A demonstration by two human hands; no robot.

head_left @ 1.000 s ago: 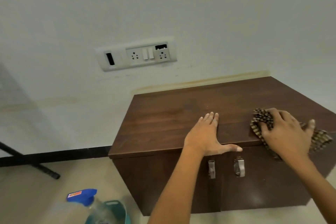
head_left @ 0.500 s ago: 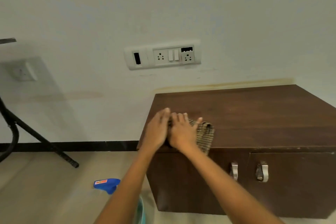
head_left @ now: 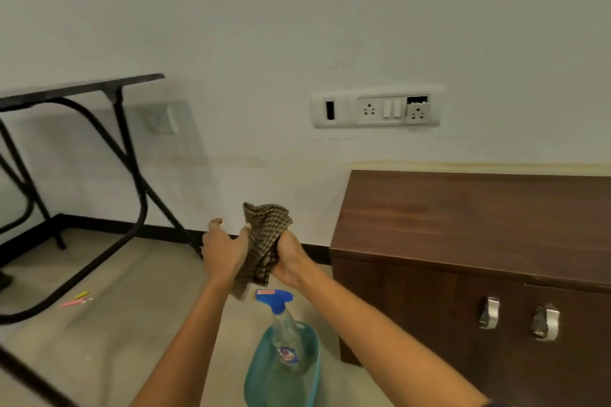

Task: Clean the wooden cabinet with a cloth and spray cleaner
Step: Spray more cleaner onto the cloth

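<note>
The dark wooden cabinet (head_left: 463,218) stands at the right against the wall, its two doors shut, each with a metal handle (head_left: 488,312). A brown checked cloth (head_left: 264,231) is bunched in the air left of the cabinet, off its top. My right hand (head_left: 288,259) grips the cloth from the right. My left hand (head_left: 224,246) touches it from the left with thumb and fingers. Below the hands, a clear spray bottle (head_left: 286,337) with a blue trigger head stands in a teal basin (head_left: 258,380) on the floor.
A black folding table (head_left: 82,89) with curved metal legs stands at the left. Small pink and yellow items (head_left: 77,299) lie on the floor under it. A switch and socket panel (head_left: 377,109) is on the wall above the cabinet. A black skirting runs along the wall's foot.
My right hand slid the cloth leftward across the cabinet top, then both hands lifted it off past the left edge. The view turned left, bringing the folding table in.
</note>
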